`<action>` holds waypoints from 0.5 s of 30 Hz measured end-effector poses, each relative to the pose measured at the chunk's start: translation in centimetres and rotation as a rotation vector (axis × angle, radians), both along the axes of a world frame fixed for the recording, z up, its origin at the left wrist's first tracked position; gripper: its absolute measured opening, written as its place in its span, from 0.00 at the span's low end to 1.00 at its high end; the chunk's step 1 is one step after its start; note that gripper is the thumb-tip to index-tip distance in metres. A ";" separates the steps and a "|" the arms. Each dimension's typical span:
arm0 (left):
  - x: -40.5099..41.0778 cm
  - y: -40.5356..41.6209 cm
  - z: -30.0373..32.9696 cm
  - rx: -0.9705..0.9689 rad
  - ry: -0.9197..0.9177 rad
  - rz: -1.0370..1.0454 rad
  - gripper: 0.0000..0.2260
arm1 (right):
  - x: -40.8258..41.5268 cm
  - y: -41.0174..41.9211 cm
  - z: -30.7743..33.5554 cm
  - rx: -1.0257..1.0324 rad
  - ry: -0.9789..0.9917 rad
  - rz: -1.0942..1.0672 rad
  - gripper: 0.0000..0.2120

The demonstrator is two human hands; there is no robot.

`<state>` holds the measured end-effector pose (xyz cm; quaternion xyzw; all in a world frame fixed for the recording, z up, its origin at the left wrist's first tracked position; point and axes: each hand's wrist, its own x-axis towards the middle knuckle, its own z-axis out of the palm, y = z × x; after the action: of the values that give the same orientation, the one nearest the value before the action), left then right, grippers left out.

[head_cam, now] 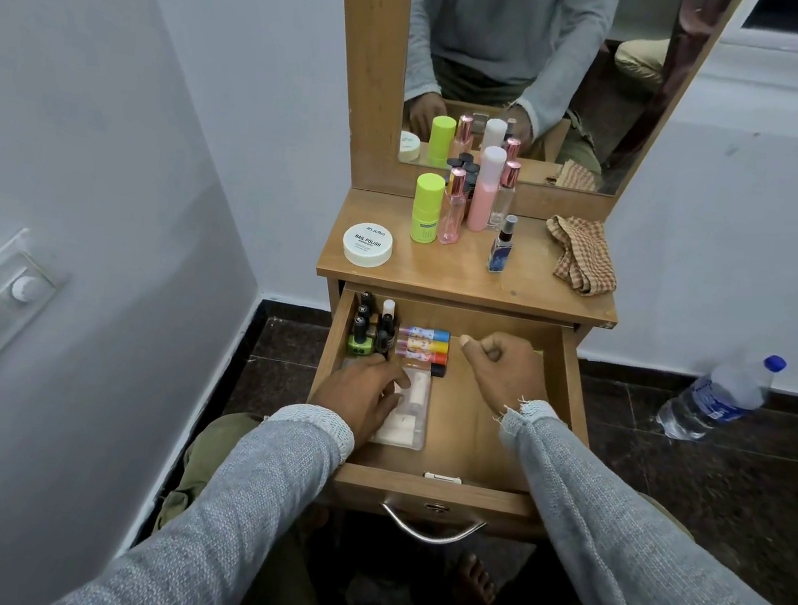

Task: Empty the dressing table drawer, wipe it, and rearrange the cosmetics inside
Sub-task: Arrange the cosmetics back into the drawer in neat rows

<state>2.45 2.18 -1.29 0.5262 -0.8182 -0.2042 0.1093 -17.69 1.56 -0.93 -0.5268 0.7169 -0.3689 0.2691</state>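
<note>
Both hands (pixel 363 394) inside drawer (pixel 576 378)

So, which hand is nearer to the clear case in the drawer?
Left. The left hand rests on the clear case, fingers over its top end. The right hand is curled above the bare drawer floor, off to the case's right and not touching it.

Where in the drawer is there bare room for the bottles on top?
The drawer floor is bare right of the coloured tubes and the clear case, up to the right wall; the right hand hovers there. The left side is crowded: nail polish bottles, tubes, case, with the left hand on it.
</note>
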 end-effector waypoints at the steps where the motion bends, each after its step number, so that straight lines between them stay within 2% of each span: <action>1: 0.0 -0.1 0.0 -0.015 0.024 0.015 0.08 | -0.2 -0.2 0.3 -0.010 0.009 -0.006 0.17; 5: -0.5 -0.3 0.4 -0.085 0.078 0.055 0.05 | -0.9 -1.0 2.1 -0.080 0.040 -0.044 0.12; 11: -1.6 -1.5 1.8 -0.098 0.200 0.074 0.05 | -2.5 -3.4 4.8 -0.220 0.088 -0.131 0.06; 15: -2.0 -2.5 3.0 -0.100 0.298 0.090 0.07 | -3.1 -5.6 5.7 -0.177 0.129 -0.142 0.18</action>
<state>0.44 -0.29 1.76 0.5202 -0.7777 -0.2337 0.2645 -20.75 -4.00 4.74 -0.5191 0.7329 -0.4141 0.1482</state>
